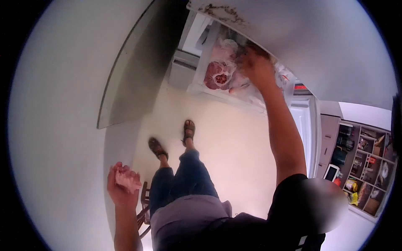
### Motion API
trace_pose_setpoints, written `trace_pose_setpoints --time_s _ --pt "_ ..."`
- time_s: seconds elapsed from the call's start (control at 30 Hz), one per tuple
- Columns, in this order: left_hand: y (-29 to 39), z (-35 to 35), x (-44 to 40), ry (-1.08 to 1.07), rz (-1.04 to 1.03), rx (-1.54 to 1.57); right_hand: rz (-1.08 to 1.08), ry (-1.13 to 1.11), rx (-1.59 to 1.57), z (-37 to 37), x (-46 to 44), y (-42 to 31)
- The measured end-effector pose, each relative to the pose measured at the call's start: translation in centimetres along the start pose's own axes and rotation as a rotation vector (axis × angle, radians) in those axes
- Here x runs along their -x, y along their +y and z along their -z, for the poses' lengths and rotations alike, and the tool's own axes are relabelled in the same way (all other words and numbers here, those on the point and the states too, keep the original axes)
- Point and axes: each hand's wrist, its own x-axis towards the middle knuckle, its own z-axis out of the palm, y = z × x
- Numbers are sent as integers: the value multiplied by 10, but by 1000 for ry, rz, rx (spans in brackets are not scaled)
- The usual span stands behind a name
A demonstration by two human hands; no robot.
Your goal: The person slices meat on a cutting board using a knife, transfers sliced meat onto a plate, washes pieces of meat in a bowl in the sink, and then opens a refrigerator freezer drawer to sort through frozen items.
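My left hand (121, 196) is held low at the left, with its fingers curled round a pale pink lump (128, 180) that looks like a wrapped piece of meat. My right hand (256, 62) reaches into a pulled-out freezer drawer (234, 98), among bags of frozen food. Its fingers are blurred and partly hidden, so whether they grip anything does not show. In the drawer's left part lies a clear bag of dark red meat (214, 75). Pale pink bagged pieces (249, 90) lie near the drawer's front edge, below my right hand.
A large pale panel (331, 46) hangs above the drawer at the upper right. A glass-like panel edge (121, 67) stands at the left. A wooden chair (144, 201) is near my left forearm. Open shelves (368, 167) with packets and jars stand at the right.
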Motion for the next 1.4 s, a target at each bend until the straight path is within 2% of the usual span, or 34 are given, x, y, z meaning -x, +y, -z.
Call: trace_pose_setpoints --time_s 0.07,0.13,0.17,0.2,0.27,0.3,0.37,0.4,0.43,0.53,0.57,0.67,0.73,0.8,0.83,0.97,1.03,1.17,1.27,1.3,1.33,1.4 --pt "-2 4 -7 -45 66 39 151 288 101 0 11 33" --pt "-5 -11 -8 92 81 3 157 334 85 -7 15 70" --pt "-6 -12 -12 90 89 1 174 385 56 -9 17 73" --pt "-6 -12 -15 93 89 -5 166 385 59 -10 21 76" --pt "-6 -13 -19 83 90 -17 -28 268 -179 -1 30 77" --pt "-6 -12 -19 61 102 -24 -36 272 -175 3 36 75" --pt "-4 -7 -20 29 111 -31 -197 144 -322 12 46 70" --pt "-3 1 -22 -32 120 -60 -199 151 -321 15 53 69" --pt "-4 6 -25 -90 129 -89 -141 195 -214 17 63 68" --pt "-9 9 -26 -50 180 -44 91 364 -4 14 111 44" --pt "-12 12 -28 -8 184 -52 135 395 -1 10 132 28" --pt "-15 16 -32 -57 221 -31 196 482 -91 -23 193 4" --pt "-17 7 -28 -18 197 -59 -244 270 -711 -66 209 -11" --pt "-20 5 -29 -1 205 -71 -613 233 -1387 -66 180 -29" --pt "-19 0 -28 12 209 -95 -746 272 -1579 -60 169 -30" --pt "-17 -9 -33 13 218 -61 -728 234 -1754 -50 155 -16" --pt "-22 -8 -38 -34 231 -71 -820 147 -1758 -41 149 -12" --pt "-28 -16 -39 -14 219 -75 -815 107 -1844 -37 147 -5" --pt "-36 -17 -36 -14 215 -117 -612 270 -1779 -26 133 6" --pt "-38 -19 -34 -27 221 -109 -456 427 -1941 -18 113 5" --pt "-39 -20 -32 -39 226 -100 -190 629 -1962 -7 83 2" --pt "-42 -20 -27 -26 227 -97 -218 585 -1921 0 61 13"
